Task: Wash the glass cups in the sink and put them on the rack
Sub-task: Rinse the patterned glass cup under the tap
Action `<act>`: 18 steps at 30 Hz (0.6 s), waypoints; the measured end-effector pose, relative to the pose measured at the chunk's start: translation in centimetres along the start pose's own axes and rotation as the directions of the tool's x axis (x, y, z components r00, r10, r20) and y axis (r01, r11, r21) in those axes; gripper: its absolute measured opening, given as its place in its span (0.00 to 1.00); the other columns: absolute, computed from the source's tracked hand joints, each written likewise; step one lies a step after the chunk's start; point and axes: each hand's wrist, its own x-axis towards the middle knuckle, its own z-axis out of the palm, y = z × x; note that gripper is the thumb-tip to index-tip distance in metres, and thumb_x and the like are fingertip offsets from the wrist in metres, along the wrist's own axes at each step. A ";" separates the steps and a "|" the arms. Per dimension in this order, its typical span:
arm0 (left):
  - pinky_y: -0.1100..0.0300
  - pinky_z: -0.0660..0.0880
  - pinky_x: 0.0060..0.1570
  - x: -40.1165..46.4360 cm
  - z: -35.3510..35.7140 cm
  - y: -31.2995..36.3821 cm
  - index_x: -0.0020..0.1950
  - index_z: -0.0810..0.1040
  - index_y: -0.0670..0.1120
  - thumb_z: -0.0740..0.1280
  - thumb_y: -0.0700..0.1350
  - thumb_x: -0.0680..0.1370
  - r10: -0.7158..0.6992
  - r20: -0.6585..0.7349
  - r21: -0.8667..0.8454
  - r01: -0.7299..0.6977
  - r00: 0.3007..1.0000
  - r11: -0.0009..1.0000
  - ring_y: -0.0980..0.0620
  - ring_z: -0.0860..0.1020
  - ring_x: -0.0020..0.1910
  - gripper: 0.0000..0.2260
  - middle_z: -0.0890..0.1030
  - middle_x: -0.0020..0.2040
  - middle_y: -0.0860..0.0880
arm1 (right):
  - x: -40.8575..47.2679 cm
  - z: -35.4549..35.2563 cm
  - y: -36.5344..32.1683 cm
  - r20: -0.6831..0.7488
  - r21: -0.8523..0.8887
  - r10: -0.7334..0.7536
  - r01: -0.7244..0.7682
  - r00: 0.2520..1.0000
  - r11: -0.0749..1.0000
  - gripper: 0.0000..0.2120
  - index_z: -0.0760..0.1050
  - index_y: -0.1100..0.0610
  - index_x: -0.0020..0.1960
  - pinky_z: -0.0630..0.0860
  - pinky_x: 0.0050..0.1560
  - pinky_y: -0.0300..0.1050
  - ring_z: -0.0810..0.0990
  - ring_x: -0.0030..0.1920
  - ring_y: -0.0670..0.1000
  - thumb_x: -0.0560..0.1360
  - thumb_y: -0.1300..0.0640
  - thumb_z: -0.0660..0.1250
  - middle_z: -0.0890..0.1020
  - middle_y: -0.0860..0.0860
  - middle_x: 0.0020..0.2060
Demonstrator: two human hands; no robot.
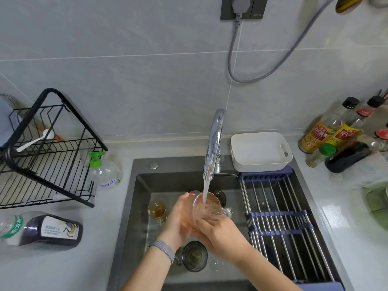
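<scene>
Wall (126, 59) of large pale grey tiles, thin light grout lines; dark socket plate (244, 8) at top with grey plug, grey cable (262, 74) looping down and off to upper right. Pale grey countertop (100, 227) runs along both sides below. Light even, soft, glossy reflections on the counter at right.

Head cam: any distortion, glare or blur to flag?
Head view: wide-angle bend curves the dish rack and wall tile lines; glare streaks the faucet; the glass cup under running water is hard to outline between left hand and right hand.
</scene>
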 end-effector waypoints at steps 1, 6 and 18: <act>0.44 0.75 0.55 0.0 0.1 0.1 0.54 0.84 0.39 0.68 0.60 0.66 -0.033 0.003 0.003 0.033 0.999 0.999 0.37 0.82 0.50 0.28 0.82 0.53 0.35 | 0.0 -0.3 0.7 0.020 -0.039 -0.075 0.076 0.997 0.996 0.07 0.76 0.56 0.50 0.78 0.41 0.42 0.79 0.35 0.50 0.79 0.52 0.64 0.81 0.47 0.31; 0.44 0.73 0.59 0.0 0.2 0.0 0.58 0.81 0.37 0.67 0.58 0.69 -0.055 0.009 -0.062 0.055 0.998 0.997 0.36 0.79 0.55 0.28 0.82 0.55 0.36 | 0.1 -0.3 1.6 0.095 -0.163 -0.022 0.038 0.995 0.986 0.16 0.76 0.54 0.35 0.75 0.33 0.39 0.76 0.26 0.50 0.78 0.48 0.62 0.78 0.46 0.24; 0.51 0.78 0.50 -1.0 0.6 1.0 0.54 0.81 0.40 0.64 0.57 0.76 -0.188 0.136 -0.039 0.194 0.973 0.980 0.42 0.80 0.46 0.21 0.82 0.46 0.41 | 1.1 -1.1 0.2 0.122 -0.022 0.082 -0.080 0.989 0.997 0.15 0.73 0.54 0.51 0.76 0.31 0.38 0.79 0.29 0.48 0.75 0.42 0.63 0.80 0.46 0.29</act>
